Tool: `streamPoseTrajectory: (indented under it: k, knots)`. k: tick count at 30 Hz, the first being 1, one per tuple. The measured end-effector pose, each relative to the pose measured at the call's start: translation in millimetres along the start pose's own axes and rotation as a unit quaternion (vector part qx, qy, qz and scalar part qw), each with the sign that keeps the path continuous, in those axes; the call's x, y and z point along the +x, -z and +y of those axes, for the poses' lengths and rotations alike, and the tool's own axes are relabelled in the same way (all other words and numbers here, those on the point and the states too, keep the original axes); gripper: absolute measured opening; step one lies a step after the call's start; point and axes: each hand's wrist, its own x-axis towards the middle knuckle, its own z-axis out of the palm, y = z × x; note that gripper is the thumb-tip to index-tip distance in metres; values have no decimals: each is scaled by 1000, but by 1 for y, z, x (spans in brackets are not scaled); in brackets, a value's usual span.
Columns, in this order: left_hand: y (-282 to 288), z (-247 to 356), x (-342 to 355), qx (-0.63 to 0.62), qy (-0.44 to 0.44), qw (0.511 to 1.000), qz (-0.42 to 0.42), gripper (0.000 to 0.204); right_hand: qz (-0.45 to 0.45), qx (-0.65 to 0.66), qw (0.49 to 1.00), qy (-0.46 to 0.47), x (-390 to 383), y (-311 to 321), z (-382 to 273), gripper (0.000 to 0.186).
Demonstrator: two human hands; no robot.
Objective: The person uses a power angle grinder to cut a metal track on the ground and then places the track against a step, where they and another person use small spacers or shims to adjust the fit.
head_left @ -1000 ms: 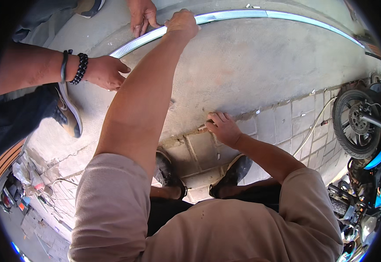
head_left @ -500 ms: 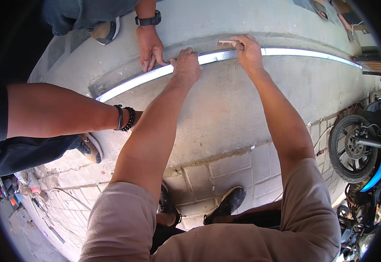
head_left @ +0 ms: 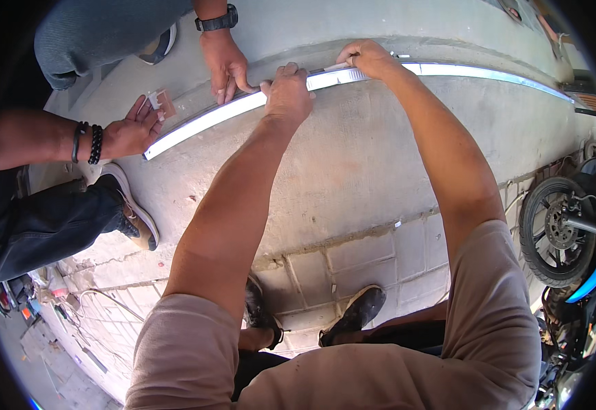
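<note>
Grey concrete (head_left: 352,157) spreads beneath a long, bright metal strip (head_left: 202,121), with a motorcycle (head_left: 561,225) standing to the right. A co-worker's watch-wearing hand (head_left: 224,63) rests at the strip's far edge; the co-worker's braceleted hand (head_left: 128,135) lies open, palm up. The wearer's left hand (head_left: 289,92) curls over the strip, fingers bent, their grip underneath hidden, while the right hand (head_left: 368,60) pinches a thin piece (head_left: 339,67) narrowly at the far edge. By the braceleted hand's fingertips sits a small brownish-pink piece (head_left: 165,106).

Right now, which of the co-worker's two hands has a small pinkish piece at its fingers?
The bracelet-wearing hand: the pinkish piece is at its fingers. The watch-wearing hand, by the metal strip, shows none.
</note>
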Motion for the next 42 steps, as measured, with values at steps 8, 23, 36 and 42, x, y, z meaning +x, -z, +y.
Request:
streamPoseTrajectory:
  k: [8,23,36,42]
  knots:
    - [10,-3,10,16,12,998,-61,43,30,-26,999,-1,-8,-10,-6,35]
    - [-8,-3,-6,64,-43,997,28,54,523,91,809,-253,-252,-169,32,44]
    - [-16,33,-117,-24,-90,991,94,66,462,-50,849,-252,-261,-191,30,50]
    - [-35,-1,-260,-122,84,986,78,41,477,-87,841,-239,-265,-194,27,49]
